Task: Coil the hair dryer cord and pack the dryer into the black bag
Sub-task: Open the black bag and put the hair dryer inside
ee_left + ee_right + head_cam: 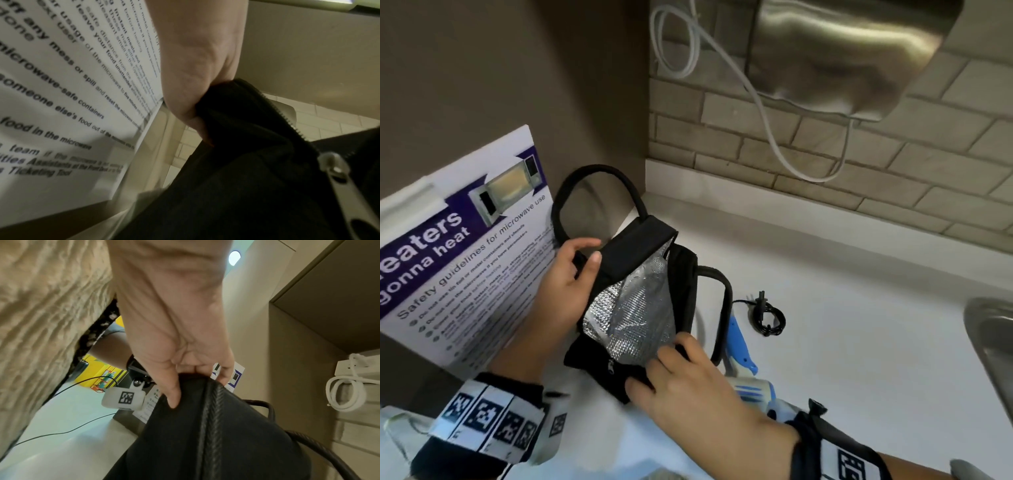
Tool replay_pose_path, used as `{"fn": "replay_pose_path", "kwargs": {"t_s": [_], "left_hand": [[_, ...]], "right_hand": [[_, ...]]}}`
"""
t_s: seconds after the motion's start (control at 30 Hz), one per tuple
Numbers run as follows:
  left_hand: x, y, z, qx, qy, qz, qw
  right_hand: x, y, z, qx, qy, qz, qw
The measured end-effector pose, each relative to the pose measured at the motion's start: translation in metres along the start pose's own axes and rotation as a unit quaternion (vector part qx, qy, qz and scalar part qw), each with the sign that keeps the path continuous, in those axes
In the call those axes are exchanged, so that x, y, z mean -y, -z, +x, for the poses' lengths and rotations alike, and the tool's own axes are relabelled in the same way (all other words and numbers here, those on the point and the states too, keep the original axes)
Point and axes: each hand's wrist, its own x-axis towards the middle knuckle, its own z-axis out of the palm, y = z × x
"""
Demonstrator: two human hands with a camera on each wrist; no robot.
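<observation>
Both hands hold the black bag (643, 246) open over the white counter (859, 308), close to the counter's left end where it meets the brown wall. The left hand (566, 291) comes in from the near left, wrist bent, its thumb and fingers curled round the bag's left rim; in the left wrist view the fingers (185, 113) are bunched tight on the black fabric just above the zipper pull (337, 172). The right hand (688, 377) reaches from the near right edge of the counter, palm down, its fingers pinching the bag's near rim, thumb on the outside and fingertips over the edge; the right wrist view shows the thumb (172, 392) pressed against the black cloth beside the zipper seam. Between the two grips the mouth gapes and the silver lining (633, 315) shows. One handle (592, 192) loops up toward the wall. The hair dryer (739, 349), blue and white, lies on the counter just right of the bag, partly hidden by the right forearm, and its coiled black cord (770, 318) rests on the counter beyond it, toward the sink (993, 342). A microwave safety poster (458, 260) leans against the wall to the left.
</observation>
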Motion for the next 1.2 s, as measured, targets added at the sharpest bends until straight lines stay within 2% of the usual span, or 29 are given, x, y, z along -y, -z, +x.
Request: {"fn": "replay_pose_path", "kwargs": {"t_s": [0.13,0.23,0.37,0.5,0.57,0.63,0.7,0.73,0.8,0.9,1.0,1.1,1.2], "left_hand": [[-0.006,0.002,-0.006,0.006,-0.018,0.056,0.998],[-0.013,0.007,-0.018,0.027,-0.019,0.089,0.995],[-0.034,0.012,-0.034,-0.019,-0.054,0.167,0.984],[-0.066,0.007,-0.045,-0.017,-0.125,0.193,0.973],[-0.078,-0.006,-0.052,-0.005,-0.187,0.183,0.965],[-0.085,-0.027,-0.062,0.036,-0.266,0.171,0.948],[-0.088,-0.051,-0.076,0.138,-0.329,0.164,0.92],[-0.089,-0.063,-0.084,0.209,-0.327,0.165,0.907],[-0.082,-0.085,-0.099,0.342,-0.269,0.208,0.876],[-0.059,-0.108,-0.113,0.455,-0.211,0.325,0.802],[-0.041,-0.117,-0.117,0.499,-0.184,0.363,0.765],[-0.031,-0.12,-0.116,0.507,-0.184,0.365,0.759],[-0.031,-0.121,-0.115,0.502,-0.216,0.381,0.746]], "right_hand": [[-0.004,0.01,0.007,-0.014,-0.003,0.079,0.997],[-0.027,0.028,0.007,0.064,0.001,0.142,0.988],[-0.082,0.031,-0.002,0.064,-0.121,0.155,0.979],[-0.144,-0.002,-0.031,0.196,-0.261,0.138,0.935],[-0.162,-0.026,-0.047,0.242,-0.295,0.114,0.917],[-0.168,-0.05,-0.061,0.28,-0.315,0.095,0.902],[-0.169,-0.07,-0.071,0.309,-0.329,0.083,0.889],[-0.168,-0.077,-0.075,0.318,-0.33,0.08,0.885],[-0.164,-0.088,-0.082,0.33,-0.316,0.073,0.887],[-0.16,-0.098,-0.088,0.326,-0.288,0.066,0.898],[-0.159,-0.102,-0.092,0.299,-0.289,0.075,0.906],[-0.16,-0.099,-0.093,0.269,-0.296,0.1,0.911],[-0.16,-0.094,-0.091,0.208,-0.313,0.156,0.914]]}}
